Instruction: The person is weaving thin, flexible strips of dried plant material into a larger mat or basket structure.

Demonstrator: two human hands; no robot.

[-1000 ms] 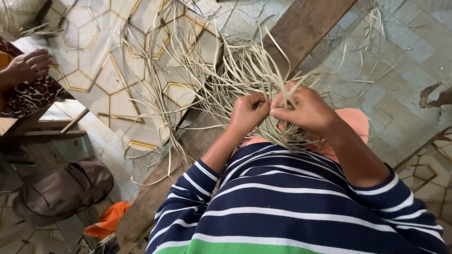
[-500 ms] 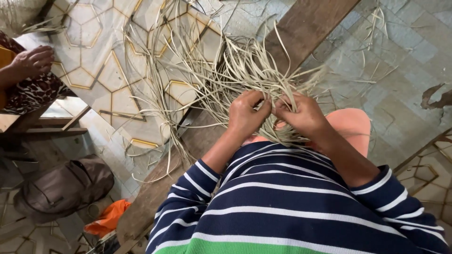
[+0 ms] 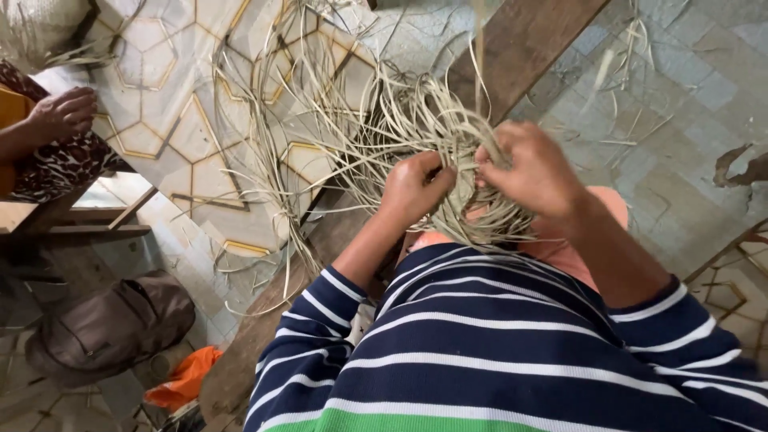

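Both hands work a tangle of pale straw strips (image 3: pixel 416 128) held over the lap, above a wooden plank (image 3: pixel 520 40) that runs diagonally across the tiled floor (image 3: pixel 680 96). Left hand (image 3: pixel 416 188) is curled into a loose fist, fingers closed around a bunch of strips at the near edge of the tangle. Right hand (image 3: pixel 536 172) is just beside it, fingers bent and pinching strips at the top of the bundle; slightly motion-blurred, so exact finger grip is hard to tell. Loose strips trail left and down across the hexagon-pattern tiles. Striped navy sleeves cover both forearms. Another person's hand (image 3: pixel 60 116) rests at the far left on patterned cloth. Brown bag (image 3: pixel 112 328) and orange cloth (image 3: pixel 184 380) lie on the floor lower left.
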